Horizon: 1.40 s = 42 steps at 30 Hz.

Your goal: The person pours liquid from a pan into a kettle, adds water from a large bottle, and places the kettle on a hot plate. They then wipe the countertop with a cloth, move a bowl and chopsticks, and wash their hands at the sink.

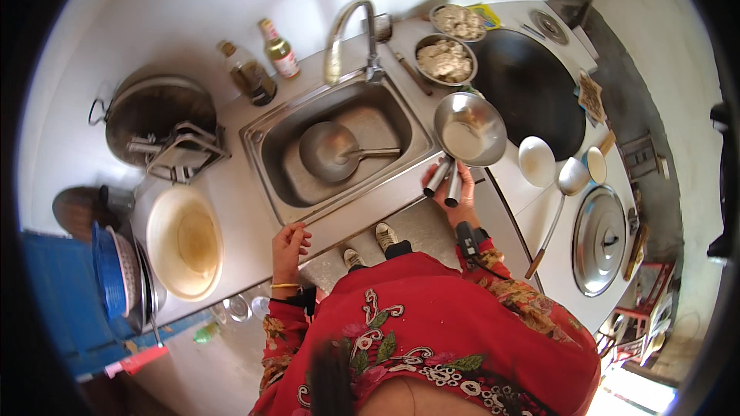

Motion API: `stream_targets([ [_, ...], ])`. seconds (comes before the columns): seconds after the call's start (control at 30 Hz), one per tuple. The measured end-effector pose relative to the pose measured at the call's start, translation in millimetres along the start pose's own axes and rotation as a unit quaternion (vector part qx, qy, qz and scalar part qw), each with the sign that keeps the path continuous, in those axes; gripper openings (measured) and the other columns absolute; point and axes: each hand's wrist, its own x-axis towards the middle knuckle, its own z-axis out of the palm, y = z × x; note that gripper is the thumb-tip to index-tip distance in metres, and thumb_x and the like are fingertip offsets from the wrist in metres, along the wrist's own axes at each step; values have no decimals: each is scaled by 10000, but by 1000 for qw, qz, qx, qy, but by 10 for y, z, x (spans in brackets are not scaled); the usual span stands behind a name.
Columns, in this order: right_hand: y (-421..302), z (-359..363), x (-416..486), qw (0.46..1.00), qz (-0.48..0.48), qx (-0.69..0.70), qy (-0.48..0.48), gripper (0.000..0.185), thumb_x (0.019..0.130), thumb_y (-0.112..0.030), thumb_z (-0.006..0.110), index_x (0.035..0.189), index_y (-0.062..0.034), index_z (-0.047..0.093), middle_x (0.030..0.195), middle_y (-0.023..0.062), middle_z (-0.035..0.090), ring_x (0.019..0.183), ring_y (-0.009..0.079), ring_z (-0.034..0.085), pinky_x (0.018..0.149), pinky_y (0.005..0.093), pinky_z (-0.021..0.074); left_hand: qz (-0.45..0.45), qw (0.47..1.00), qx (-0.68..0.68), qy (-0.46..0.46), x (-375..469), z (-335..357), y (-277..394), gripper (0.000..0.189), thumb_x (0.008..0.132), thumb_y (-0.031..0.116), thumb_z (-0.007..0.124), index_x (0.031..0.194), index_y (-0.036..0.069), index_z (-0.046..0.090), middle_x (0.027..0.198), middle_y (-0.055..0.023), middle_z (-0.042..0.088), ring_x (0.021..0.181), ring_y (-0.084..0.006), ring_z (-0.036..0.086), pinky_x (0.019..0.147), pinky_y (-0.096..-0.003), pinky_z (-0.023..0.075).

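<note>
My right hand grips two hollow metal handles side by side. They run up to a shiny steel ladle bowl at the sink's right corner; a second bowl may be nested in it, but I cannot tell. My left hand is empty with loosely curled fingers, beside the front left corner of the steel sink. Inside the sink lies another large metal ladle, its handle pointing right. A curved faucet stands behind the basin.
Two bowls of pale dough-like food sit beside a large black wok. Rightward are a white bowl, a long-handled ladle and a steel lid. To the left stand bottles, a cream basin and a cleaver rack.
</note>
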Motion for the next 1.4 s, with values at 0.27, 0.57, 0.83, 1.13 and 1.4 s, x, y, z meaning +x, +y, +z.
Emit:
stream_targets([
  [0.27,-120,106,-420,981,71,-178,-29,482,859,-189,606,1295,-14,497,1039,110,587,805,202,592,736,377,534,-42,996,-37,68,-444,-679,-479,282,993,235,627,1178,25,656,914,-53,699,727,-94,624,598,-218,484],
  [0.57,446,353,-866,929,311,-202,19,603,752,-80,577,1346,-55,478,965,133,576,756,229,550,674,391,521,-53,970,-158,176,-767,-1237,-739,341,998,291,625,1218,31,606,973,-81,692,752,-122,644,602,-233,482],
  [0.83,1537,1224,-648,828,382,-394,-114,560,841,-163,536,1368,18,484,1028,92,605,779,161,555,701,301,543,-3,764,-488,422,-651,-2187,-782,349,938,325,705,1070,24,586,906,-122,648,798,-221,670,599,-320,538],
  [1.13,2330,1505,-291,787,432,-421,-133,295,861,-169,572,1076,34,560,895,92,626,737,167,621,680,308,574,99,740,-467,473,-838,-2440,-831,156,859,54,670,991,-14,623,896,-126,681,773,-255,699,713,-386,623],
  [1.4,2558,1576,34,757,473,-445,-64,274,826,-133,580,1026,53,574,861,134,642,687,221,637,650,386,596,107,765,-473,425,-1313,-2400,-1040,204,855,20,645,1043,-59,655,964,-143,708,858,-281,720,746,-377,620],
])
